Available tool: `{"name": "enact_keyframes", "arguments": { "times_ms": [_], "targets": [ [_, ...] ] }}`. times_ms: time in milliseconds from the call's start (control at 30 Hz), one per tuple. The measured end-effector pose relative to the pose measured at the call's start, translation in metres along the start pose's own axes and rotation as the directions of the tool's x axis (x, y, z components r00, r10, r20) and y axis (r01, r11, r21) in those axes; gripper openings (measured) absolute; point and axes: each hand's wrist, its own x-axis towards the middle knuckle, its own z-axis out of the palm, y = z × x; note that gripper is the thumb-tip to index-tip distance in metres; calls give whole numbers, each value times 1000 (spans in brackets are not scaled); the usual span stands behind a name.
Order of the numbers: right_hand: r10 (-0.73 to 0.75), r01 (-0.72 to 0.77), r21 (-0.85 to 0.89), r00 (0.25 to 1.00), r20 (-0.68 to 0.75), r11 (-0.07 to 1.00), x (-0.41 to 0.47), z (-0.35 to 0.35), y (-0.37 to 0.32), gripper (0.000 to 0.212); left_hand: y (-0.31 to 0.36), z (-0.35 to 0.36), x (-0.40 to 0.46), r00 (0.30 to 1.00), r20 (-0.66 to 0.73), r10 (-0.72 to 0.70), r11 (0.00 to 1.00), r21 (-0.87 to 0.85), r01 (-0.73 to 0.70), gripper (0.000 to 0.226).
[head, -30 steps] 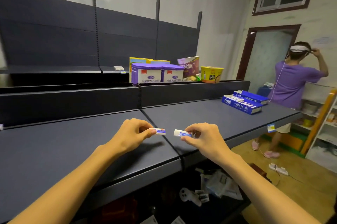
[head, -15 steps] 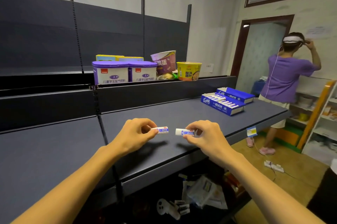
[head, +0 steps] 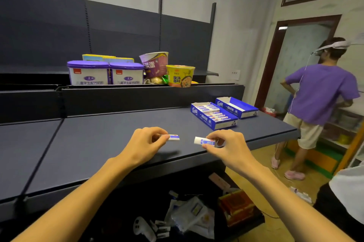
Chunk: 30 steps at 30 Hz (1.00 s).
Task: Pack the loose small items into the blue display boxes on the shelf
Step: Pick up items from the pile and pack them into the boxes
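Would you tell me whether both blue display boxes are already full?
No, the nearer box holds a row of items, while the farther box looks empty.

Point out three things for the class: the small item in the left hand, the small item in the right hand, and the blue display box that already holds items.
Left-hand item [head: 174, 137]: head view, on its white and blue wrapper.
Right-hand item [head: 202, 141]: head view, on its exposed end.
Filled blue display box [head: 204, 120]: head view, on its front wall.

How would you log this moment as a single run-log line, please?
left hand: pinches small item | right hand: pinches second item | blue display boxes: far right on shelf, nearer one part-filled
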Motion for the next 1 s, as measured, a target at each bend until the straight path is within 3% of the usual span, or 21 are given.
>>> {"name": "enact_keyframes", "arguments": {
  "times_ms": [233, 500, 633, 833, 1000],
  "targets": [
    [4, -4, 24, 1000, 12, 1000, 18, -29, 58, 40, 26, 51, 31, 998, 60, -5, 1000, -1, 5, 32],
    [-60, 61, 6, 997, -49, 998, 75, -41, 109, 41, 27, 86, 97, 997, -35, 64, 998, -21, -64, 19],
    [-91, 91, -38, 996, -14, 995, 108, -43, 135, 40, 17, 108, 132, 996, -56, 73, 997, 12, -72, 15],
    [-63, 63, -42, 998, -2, 997, 150, -47, 168, 39, 7, 126, 178, 996, 13, 89, 964, 251, -89, 28],
    [-65, 67, -52, 997, 44, 996, 176, -45, 189, 39, 12, 141, 207, 998, 57, 22, 908, 417, -44, 30]
  ]
}}
